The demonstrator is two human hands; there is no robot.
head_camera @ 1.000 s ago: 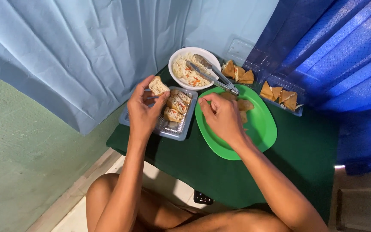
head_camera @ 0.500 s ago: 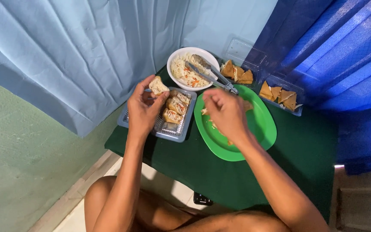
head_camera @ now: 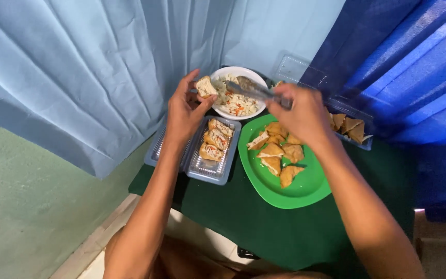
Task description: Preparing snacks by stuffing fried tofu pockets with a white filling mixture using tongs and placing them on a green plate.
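My left hand (head_camera: 184,111) holds a split piece of fried tofu (head_camera: 205,86) up beside the white bowl (head_camera: 222,73) of shredded vegetable filling (head_camera: 236,103). My right hand (head_camera: 300,113) grips metal tongs (head_camera: 249,88) whose tips reach over the bowl. Below the hands, a clear plastic tray (head_camera: 210,170) holds three stuffed tofu pieces (head_camera: 213,140). A green plate (head_camera: 295,191) carries several fried tofu triangles (head_camera: 277,152).
A second clear container (head_camera: 360,139) with more fried tofu sits at the right, partly behind my right hand. Everything rests on a small dark green table (head_camera: 243,222). Light blue curtains hang at the left and back, dark blue ones at the right.
My right hand left the green plate, took hold of the tongs and moved over the bowl. My left hand keeps the tofu piece raised. The camera view has moved closer.
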